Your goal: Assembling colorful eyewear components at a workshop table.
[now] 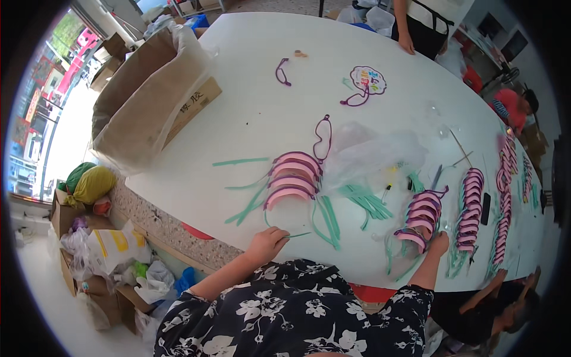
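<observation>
A thin green strip (295, 235) is pinched in the left hand (267, 243) by the tabletop's (250, 119) near edge, pointing rightward, while the pink visor stack (420, 220) gets touched by the right hand (439, 244), grip hidden.

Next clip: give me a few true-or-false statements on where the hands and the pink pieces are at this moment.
1. The left hand pinches a thin green plastic strip near the table's edge. True.
2. The right hand rests on the big brown cardboard box. False: it touches the stack of pink curved visor bands.
3. Another row of pink curved bands lies beyond the left hand. True.
4. The white table is bare at its far end. False: a purple-outlined cut-out shape lies there.
</observation>
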Available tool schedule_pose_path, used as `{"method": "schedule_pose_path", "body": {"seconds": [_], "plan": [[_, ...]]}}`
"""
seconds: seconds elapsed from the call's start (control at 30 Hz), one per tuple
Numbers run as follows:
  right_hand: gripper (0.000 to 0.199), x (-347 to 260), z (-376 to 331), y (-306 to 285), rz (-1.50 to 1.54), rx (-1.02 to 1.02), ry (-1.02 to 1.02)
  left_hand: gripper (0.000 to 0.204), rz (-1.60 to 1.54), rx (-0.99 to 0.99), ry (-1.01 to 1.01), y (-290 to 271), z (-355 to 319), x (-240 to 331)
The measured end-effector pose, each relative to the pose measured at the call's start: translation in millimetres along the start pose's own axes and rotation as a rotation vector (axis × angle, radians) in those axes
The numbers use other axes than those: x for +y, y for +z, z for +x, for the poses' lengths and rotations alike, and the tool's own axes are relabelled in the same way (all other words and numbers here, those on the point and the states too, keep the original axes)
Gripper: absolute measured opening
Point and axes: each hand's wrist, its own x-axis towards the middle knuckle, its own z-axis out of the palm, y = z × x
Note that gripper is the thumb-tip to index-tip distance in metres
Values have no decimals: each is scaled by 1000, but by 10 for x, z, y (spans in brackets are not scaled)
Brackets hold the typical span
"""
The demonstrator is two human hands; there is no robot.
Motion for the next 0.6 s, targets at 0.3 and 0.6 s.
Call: {"method": "schedule_pose_path", "body": {"seconds": [0.3, 0.6], "plan": [[25, -924, -506, -828, 1100, 115, 105, 16, -34, 109, -16, -80, -105, 26], [13, -3464, -2395, -1143, 1145, -1006, -542, 23, -472, 125, -217, -204, -115, 17]]}}
